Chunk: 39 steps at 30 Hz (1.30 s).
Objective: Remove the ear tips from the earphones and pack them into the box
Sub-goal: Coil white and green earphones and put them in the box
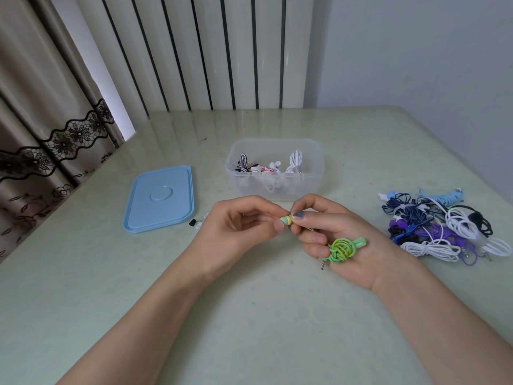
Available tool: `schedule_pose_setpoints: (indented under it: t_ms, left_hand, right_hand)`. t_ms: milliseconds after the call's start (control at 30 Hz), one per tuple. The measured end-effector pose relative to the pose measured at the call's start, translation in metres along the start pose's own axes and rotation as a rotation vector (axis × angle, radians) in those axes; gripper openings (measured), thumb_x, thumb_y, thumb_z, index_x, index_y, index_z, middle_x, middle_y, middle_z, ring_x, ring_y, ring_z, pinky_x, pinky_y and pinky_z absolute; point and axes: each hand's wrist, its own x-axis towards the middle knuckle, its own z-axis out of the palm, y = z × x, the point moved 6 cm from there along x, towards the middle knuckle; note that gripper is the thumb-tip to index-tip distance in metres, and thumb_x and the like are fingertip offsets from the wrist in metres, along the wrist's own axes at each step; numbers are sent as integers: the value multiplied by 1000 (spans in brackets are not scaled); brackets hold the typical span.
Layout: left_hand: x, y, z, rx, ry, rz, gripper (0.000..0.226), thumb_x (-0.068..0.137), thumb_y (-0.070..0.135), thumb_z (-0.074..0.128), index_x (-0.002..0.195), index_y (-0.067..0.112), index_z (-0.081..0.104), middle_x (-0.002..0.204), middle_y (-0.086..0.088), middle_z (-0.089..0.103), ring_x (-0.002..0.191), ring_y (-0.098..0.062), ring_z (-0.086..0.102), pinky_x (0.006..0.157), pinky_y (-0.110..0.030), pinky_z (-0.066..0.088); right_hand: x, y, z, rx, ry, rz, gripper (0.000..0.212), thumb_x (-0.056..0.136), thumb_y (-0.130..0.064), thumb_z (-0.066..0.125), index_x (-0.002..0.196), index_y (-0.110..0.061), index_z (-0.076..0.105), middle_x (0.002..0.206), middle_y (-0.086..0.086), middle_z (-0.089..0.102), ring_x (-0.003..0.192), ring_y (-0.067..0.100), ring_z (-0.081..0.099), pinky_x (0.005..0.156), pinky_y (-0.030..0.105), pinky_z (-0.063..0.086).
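Both hands meet low over the bench (249,315): the right hand (341,234) cradles the coiled green earphones (344,247) and pinches the earbud (290,219) — its axis pointing left at the left hand (244,229), whose grip pinches the ear tip (283,220). Beyond sits the open box (313,176), straight ahead.

Before me: one table (277,315), pale green, glossy top catching reflections along its far edge. Behind it, a wall panel (194,51) of white vertical slats parted by dark lines, possibly a radiator. To my left, a beige curtain (41,107) with a black lace band, daylight showing at its edge. To my right, plain pale wall (416,51).
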Motion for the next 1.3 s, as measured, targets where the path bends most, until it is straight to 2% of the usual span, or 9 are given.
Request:
schedule_pose_setpoints:
  t_ms: [367, 500, 567, 633, 867, 1067, 1200, 1300]
  left_hand:
    - [0, 0, 2, -9, -20, -6, 14, 89, -9, 68, 98, 2, 71, 87, -3, 75, 84, -11, 69, 82, -19, 51]
    - [1, -2, -2, 7, 39, 18, 14, 88, -7, 71, 98, 2, 67, 92, -10, 75, 90, -21, 70, 87, -32, 57]
    - [1, -4, -3, 41, 61, 19, 12, 90, -7, 70, 97, 1, 66, 95, -14, 75, 93, -31, 71, 92, -44, 56]
    - [1, -6, -3, 55, 69, 14, 11, 91, -7, 69, 97, 1, 65, 96, -16, 75, 98, -35, 72, 96, -47, 55]
    - [1, -6, -3, 46, 69, -12, 10, 91, -4, 69, 97, 5, 70, 94, -9, 78, 95, -21, 74, 92, -30, 56]
    - [1, -6, -3, 41, 64, -6, 8, 92, -2, 69, 97, 5, 71, 95, -10, 78, 96, -21, 74, 95, -34, 55]
    - [1, -6, -2, 3, 64, 0, 10, 90, -7, 68, 96, -1, 63, 93, -11, 75, 93, -21, 72, 92, -32, 56]
    - [1, -6, -1, -28, 41, -15, 10, 90, -8, 68, 94, -4, 59, 94, -13, 72, 92, -24, 70, 95, -41, 54]
  right_hand:
    - [1, 1, -1, 13, -6, -6, 8, 77, -5, 65, 81, -11, 61, 68, 8, 56, 44, 6, 33, 37, 16, 30]
    - [2, -1, -1, -5, 22, -51, 10, 77, -5, 64, 84, -10, 61, 69, 9, 57, 46, 7, 34, 40, 17, 28]
    - [3, -2, -1, -44, 50, -85, 10, 82, -1, 63, 85, -10, 60, 71, 11, 58, 47, 9, 34, 42, 19, 29]
    - [3, -1, -1, -78, 68, -113, 13, 88, 3, 59, 86, -10, 59, 73, 13, 58, 48, 11, 35, 42, 20, 30]
    - [2, -1, 0, -104, 79, -142, 14, 89, 3, 59, 85, -10, 63, 71, 12, 59, 47, 11, 36, 42, 22, 31]
    - [2, -2, -1, -89, 72, -132, 14, 90, 3, 59, 85, -10, 63, 71, 12, 60, 47, 11, 35, 42, 21, 30]
    - [3, -2, -1, -80, 55, -120, 16, 89, 3, 58, 84, -10, 64, 71, 12, 59, 46, 10, 36, 42, 21, 30]
    - [3, -1, -1, -70, 47, -102, 16, 88, 3, 58, 83, -11, 64, 70, 12, 58, 46, 10, 35, 40, 20, 31]
